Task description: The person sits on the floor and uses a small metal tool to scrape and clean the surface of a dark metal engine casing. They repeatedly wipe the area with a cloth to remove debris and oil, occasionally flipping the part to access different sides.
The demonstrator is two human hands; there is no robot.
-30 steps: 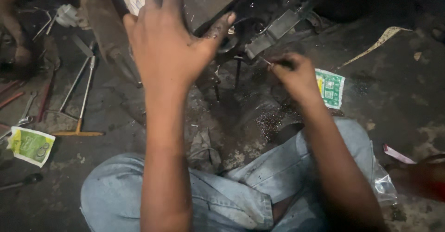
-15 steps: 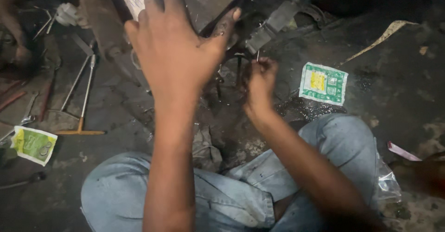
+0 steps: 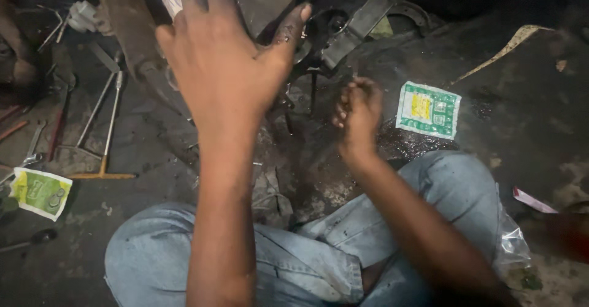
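My left hand [image 3: 227, 61] lies spread with its fingers apart against a dark, greasy metal assembly [image 3: 328, 28] at the top. The thumb tip touches the assembly beside a grey metal bar [image 3: 359, 19]. Lower and to the right, my right hand [image 3: 359, 107] hovers over the oily floor with its fingers curled shut. I see nothing sticking out of that fist. Two thin dark rods [image 3: 313, 95] hang down from the assembly between the hands. My knees in blue jeans [image 3: 307, 252] fill the bottom of the view.
A green-and-white sachet [image 3: 427, 109] lies right of my right hand, and another sachet [image 3: 40, 191] lies far left. Long metal hand tools [image 3: 107, 126] and a rusty pipe [image 3: 129, 19] lie at the left. A clear plastic bag [image 3: 512, 245] rests by my right knee.
My right hand swung left from beside the sachet, raised a thin pin toward the assembly, then dropped back with fingers curled and the pin out of sight. My left hand stayed in place.
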